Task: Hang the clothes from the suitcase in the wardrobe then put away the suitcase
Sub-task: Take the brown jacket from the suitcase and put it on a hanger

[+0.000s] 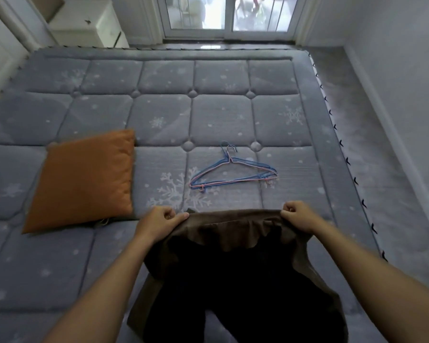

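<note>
A dark brown garment (pixel 235 263) hangs spread between my two hands above the near part of the grey quilted mattress (pixel 159 112). My left hand (pixel 162 219) pinches its upper left edge. My right hand (pixel 296 215) pinches the upper right edge. The cloth falls toward me and hides the bed under it. Just beyond the garment, a small pile of thin wire hangers (pixel 233 173), blue and pink, lies flat on the mattress. No suitcase or wardrobe shows in this view.
An orange cushion (pixel 84 180) lies on the mattress to the left of my hands. A white cabinet (pixel 84 21) stands at the far left corner. Glass doors (pixel 228 13) fill the far wall. A grey floor strip (pixel 372 134) runs along the bed's right side.
</note>
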Motion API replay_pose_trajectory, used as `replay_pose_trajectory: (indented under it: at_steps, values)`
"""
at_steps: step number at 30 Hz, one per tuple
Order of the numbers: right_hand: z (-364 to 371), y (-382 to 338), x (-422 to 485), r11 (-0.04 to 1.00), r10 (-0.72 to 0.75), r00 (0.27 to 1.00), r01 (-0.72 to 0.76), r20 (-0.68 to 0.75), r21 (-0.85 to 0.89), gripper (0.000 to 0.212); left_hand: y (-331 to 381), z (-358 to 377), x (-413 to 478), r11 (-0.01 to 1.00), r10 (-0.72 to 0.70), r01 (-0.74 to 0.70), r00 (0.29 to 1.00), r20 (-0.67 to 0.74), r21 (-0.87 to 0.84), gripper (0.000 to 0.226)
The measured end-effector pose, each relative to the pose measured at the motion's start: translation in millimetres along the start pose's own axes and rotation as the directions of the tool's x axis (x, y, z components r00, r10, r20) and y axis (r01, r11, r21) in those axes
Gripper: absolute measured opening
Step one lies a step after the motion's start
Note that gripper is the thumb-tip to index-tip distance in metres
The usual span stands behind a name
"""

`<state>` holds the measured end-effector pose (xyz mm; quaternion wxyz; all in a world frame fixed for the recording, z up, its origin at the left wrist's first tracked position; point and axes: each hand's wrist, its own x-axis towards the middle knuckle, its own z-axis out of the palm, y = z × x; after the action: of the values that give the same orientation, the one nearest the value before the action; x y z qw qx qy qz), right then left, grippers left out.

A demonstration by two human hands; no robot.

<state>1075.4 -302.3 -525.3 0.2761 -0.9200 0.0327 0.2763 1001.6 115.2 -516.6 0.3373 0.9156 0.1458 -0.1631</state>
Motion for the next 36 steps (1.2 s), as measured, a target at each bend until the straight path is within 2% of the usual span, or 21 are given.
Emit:
replay_pose_trajectory:
  at_steps: [3,7,10,12,13,15,17,20,24,29,33,36]
  values:
    - [24.3,7.3,36.0,0.998,0.031,0.998,-0.028,0.052,-0.054,0.032,-22.8,25.9,41.2,0.999,-0.030,0.030,0.999,-0.029,-0.018,0.058]
    - [67.4,35.0,87.3,0.989,0.083,0.990,-0.067,0.116,-0.136,0.027,-54.6,69.7,90.9,0.995,-0.060,0.060,0.998,-0.001,-0.074,0.044]
    - [109.2,72.6,122.8,0.983,0.104,0.991,-0.089,0.086,-0.161,0.015,-76.6,105.7,124.1,0.996,-0.074,0.074,0.997,0.000,-0.044,0.032]
    - [131.3,87.2,134.8,0.989,0.103,0.995,-0.100,0.020,-0.113,0.004,-83.3,121.2,138.7,0.996,-0.082,0.081,0.996,-0.019,-0.034,0.023]
    - [143.2,91.9,142.8,0.991,0.097,0.995,-0.098,-0.008,-0.090,0.006,-88.8,130.3,148.5,0.995,-0.096,0.095,0.995,-0.031,-0.035,0.019]
    - [156.4,93.3,148.1,0.989,0.130,0.990,-0.133,-0.055,-0.064,0.029,-93.6,139.4,168.5,0.991,-0.121,0.118,0.991,-0.051,-0.061,0.018]
    - [170.0,99.5,153.3,0.980,0.161,0.983,-0.170,-0.091,-0.102,0.046,-98.2,148.0,192.2,0.981,-0.154,0.144,0.986,-0.070,-0.126,0.021]
    - [181.1,104.1,155.2,0.966,0.176,0.976,-0.196,-0.128,-0.165,0.059,-92.8,152.5,225.6,0.957,-0.209,0.183,0.973,-0.100,-0.223,0.024]
    - [178.2,105.9,168.0,0.958,0.210,0.971,-0.228,-0.117,-0.172,0.062,-75.6,157.6,264.3,0.927,-0.257,0.190,0.950,-0.178,-0.323,0.024]
    - [170.6,106.7,177.5,0.949,0.264,0.962,-0.272,-0.071,-0.159,0.059,-70.2,164.4,278.3,0.939,-0.269,0.213,0.944,-0.191,-0.271,0.018]
    - [161.8,99.7,175.1,0.954,0.278,0.961,-0.276,-0.007,-0.115,0.057,-70.9,158.8,261.1,0.881,-0.315,0.211,0.929,-0.193,-0.423,0.025]
    - [149.9,83.7,164.7,0.948,0.303,0.952,-0.297,0.049,-0.113,0.056,-61.6,154.6,238.7,0.834,-0.335,0.234,0.934,-0.122,-0.499,0.010]
